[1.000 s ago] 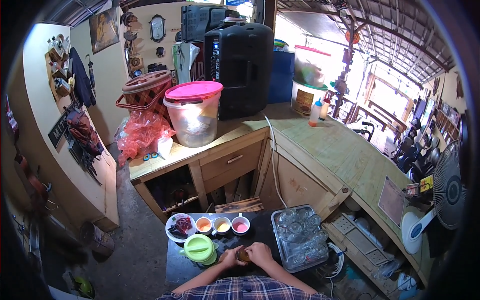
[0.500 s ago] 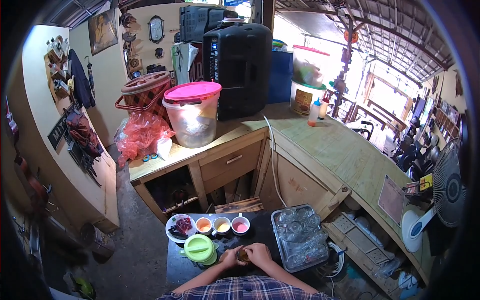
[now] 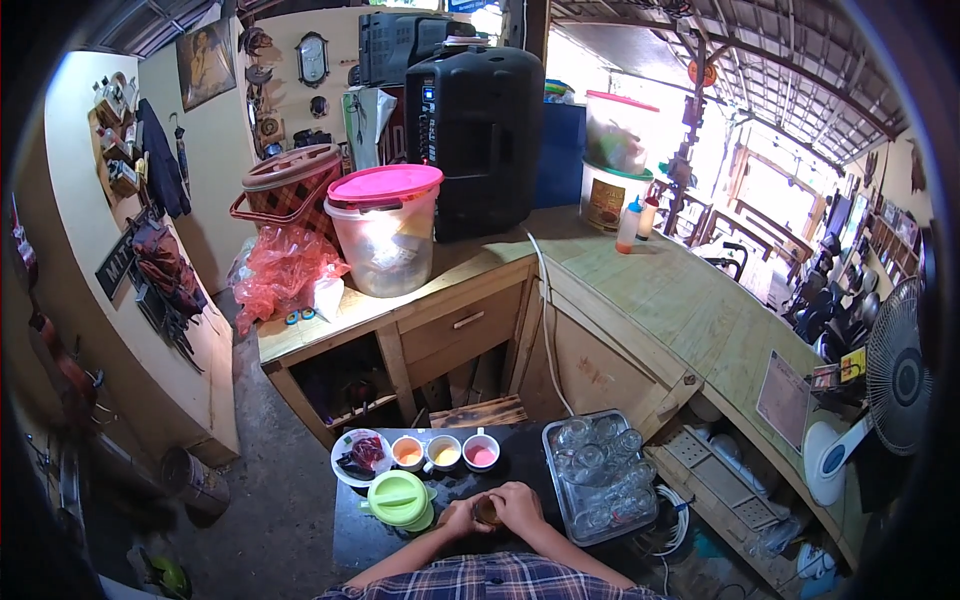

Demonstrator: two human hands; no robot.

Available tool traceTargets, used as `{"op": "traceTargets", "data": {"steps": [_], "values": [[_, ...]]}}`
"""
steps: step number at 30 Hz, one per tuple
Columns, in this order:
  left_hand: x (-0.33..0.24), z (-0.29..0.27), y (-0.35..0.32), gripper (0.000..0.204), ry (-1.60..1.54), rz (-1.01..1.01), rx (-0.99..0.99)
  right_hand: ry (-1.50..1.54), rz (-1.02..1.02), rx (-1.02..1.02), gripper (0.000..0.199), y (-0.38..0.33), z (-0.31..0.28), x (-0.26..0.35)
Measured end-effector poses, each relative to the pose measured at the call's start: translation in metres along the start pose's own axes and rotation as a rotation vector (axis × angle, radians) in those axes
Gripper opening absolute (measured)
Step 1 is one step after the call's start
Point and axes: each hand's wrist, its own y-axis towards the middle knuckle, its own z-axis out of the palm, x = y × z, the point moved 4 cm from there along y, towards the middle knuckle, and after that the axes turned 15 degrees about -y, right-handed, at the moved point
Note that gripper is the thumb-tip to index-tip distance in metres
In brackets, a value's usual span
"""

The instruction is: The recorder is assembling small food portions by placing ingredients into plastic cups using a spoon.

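Note:
Close to my body, over the dark table (image 3: 365, 545), my left hand (image 3: 464, 517) wraps around a small glass (image 3: 487, 511) with something amber-brown inside. On its other side my right hand (image 3: 518, 508) closes over the glass near the rim, and its fingers partly hide it. Left of my hands is a green lidded pitcher (image 3: 398, 497). Behind it stand three white cups holding orange (image 3: 408, 453), pale yellow (image 3: 443, 453) and pink (image 3: 481, 453) contents. A white plate (image 3: 340, 467) beside them bears dark red and black items in clear plastic.
Right of my hands, a metal tray (image 3: 567, 520) carries several clear glass mugs (image 3: 595, 455). A white cable (image 3: 543, 300) hangs down the wooden counter (image 3: 640, 270). On the counter stand a pink-lidded bucket (image 3: 385, 235), a black speaker (image 3: 480, 140), squeeze bottles (image 3: 628, 225) and a fan (image 3: 895, 350).
Both hands stay around the glass, with only a very slight shift of the fingers and the glass. Nothing else has visibly moved.

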Motion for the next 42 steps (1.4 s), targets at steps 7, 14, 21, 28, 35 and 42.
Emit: {"op": "traceTargets", "data": {"steps": [7, 14, 21, 28, 35, 42], "values": [[0.001, 0.001, 0.001, 0.093, -0.041, -0.046, 0.054, 0.045, 0.015, 0.057, 0.015, -0.004, 0.004, -0.001], [0.011, 0.002, 0.004, 0.094, 0.068, -0.031, -0.008, -0.084, 0.061, 0.091, 0.015, -0.002, 0.001, -0.004], [0.008, 0.002, 0.003, 0.092, 0.034, -0.023, 0.014, -0.101, 0.016, 0.02, 0.015, 0.001, -0.005, 0.002], [0.002, 0.0, 0.004, 0.091, 0.039, -0.058, 0.022, -0.049, 0.013, -0.01, 0.016, 0.002, -0.001, 0.0], [0.009, 0.002, 0.002, 0.093, 0.049, -0.045, 0.002, -0.122, 0.127, 0.187, 0.016, -0.002, 0.001, 0.0], [0.009, 0.003, 0.003, 0.093, 0.0, -0.004, -0.005, -0.227, 0.065, 0.112, 0.016, -0.005, 0.002, -0.003]]}}
